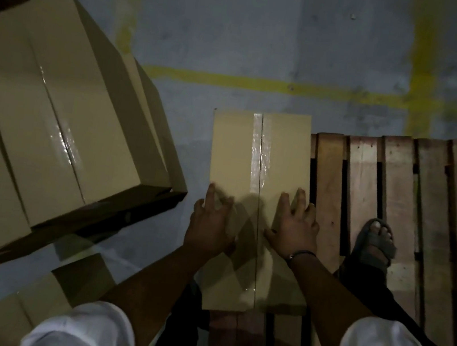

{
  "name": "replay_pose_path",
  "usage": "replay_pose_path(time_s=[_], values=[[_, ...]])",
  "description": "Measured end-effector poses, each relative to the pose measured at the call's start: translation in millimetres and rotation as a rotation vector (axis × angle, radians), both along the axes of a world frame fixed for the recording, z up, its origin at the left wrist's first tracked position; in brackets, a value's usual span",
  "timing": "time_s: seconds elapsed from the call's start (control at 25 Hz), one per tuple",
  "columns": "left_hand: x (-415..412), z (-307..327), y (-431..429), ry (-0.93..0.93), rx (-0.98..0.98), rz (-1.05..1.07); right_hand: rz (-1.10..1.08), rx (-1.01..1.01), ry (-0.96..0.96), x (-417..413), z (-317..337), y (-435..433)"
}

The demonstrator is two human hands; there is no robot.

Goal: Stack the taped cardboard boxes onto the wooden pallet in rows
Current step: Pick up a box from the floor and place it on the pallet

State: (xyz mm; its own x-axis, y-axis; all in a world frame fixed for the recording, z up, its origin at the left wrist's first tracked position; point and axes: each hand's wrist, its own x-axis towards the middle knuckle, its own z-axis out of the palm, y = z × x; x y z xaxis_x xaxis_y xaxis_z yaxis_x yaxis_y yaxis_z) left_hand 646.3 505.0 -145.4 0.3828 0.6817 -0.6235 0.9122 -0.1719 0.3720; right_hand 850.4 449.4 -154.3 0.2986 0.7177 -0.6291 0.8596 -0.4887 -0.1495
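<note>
Grey concrete floor crossed by yellow painted lines, dimly lit. Right fingers: straight, spread, laid flat on cardboard, curled round nothing. Left fingers: likewise extended and flat, somewhat blurred. Right hand pressing at 3 o'clock of the tape seam, left hand at 9 o'clock of it; dark band on right wrist. Taped cardboard box: under both palms, long axis running 12 to 6 o'clock, set at the 9 o'clock edge of the wooden pallet. Handling, as judged: stiff corrugated shell, smooth faces and glossy tape likely slippery, weight unknown though seemingly manageable by flat palms alone; best taken by the two long sides or under the bottom edges, never by the seam. Sandalled foot on pallet slats at 3 o'clock of the box. Stack of waiting boxes at 9 o'clock, well apart from the pallet. Hidden or unclear: box underside and its seating on the slats, contents, other foot; stack cut off at frame edge; more cartons at 7 o'clock lost in shadow; dark shape at 11 o'clock not identifiable.
</note>
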Motion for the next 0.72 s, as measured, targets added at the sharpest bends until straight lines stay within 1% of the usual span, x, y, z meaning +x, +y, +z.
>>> replay_pose_path(time_s=[0.12,0.24,0.28,0.36,0.4,0.48,0.56,0.6,0.64,0.68,0.72], values=[[3,12,22,0.073,0.092,-0.091,-0.032,0.036,0.049,-1,11,14],[28,58,58,0.141,0.177,-0.207,-0.094,0.103,0.097,13,43,43],[36,78,69,0.159,0.185,-0.188,-0.109,0.113,0.115,19,59,53],[51,117,85,0.161,0.206,-0.083,-0.090,0.124,0.143,29,96,69],[61,135,88,0.141,0.220,-0.019,-0.061,0.129,0.153,35,113,72],[80,148,92,0.115,0.231,0.080,0.031,0.155,0.128,47,125,80],[98,133,100,0.059,0.171,0.148,0.087,0.149,0.114,59,115,99],[102,114,105,0.036,0.138,0.127,0.086,0.139,0.105,62,98,110],[102,92,111,0.054,0.120,0.062,0.051,0.131,0.084,63,83,121],[96,70,116,0.112,0.148,-0.002,0.033,0.119,0.069,62,70,130],[90,51,125,0.129,0.160,-0.023,0.016,0.113,0.075,61,57,137]])
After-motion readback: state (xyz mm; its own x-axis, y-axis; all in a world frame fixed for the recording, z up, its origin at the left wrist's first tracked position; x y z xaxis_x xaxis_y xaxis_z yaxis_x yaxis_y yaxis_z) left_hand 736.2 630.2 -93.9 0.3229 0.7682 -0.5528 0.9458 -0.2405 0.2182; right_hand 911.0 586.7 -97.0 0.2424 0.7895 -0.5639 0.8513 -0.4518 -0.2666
